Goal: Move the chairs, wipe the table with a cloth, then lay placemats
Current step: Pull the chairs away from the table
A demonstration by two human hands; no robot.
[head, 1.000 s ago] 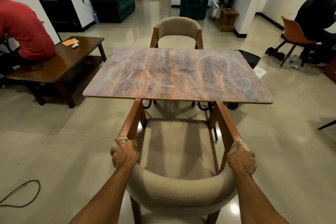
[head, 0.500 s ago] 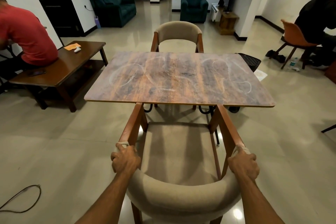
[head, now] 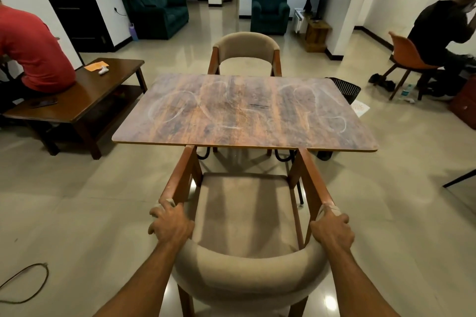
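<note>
The near chair (head: 247, 226) has slid back from the counter (head: 244, 113) since a second ago, its arm tips now barely under the edge. Both forearms reach forward; the left hand (head: 171, 222) and right hand (head: 333, 229) have fingers curled tight around the junction of smooth wooden armrests and curved, beige padded backrest. Chalky swirls mark the wood-grain top.

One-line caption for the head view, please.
Both hands, left hand and right hand, grip the near chair at the chalk-marked table.
</note>
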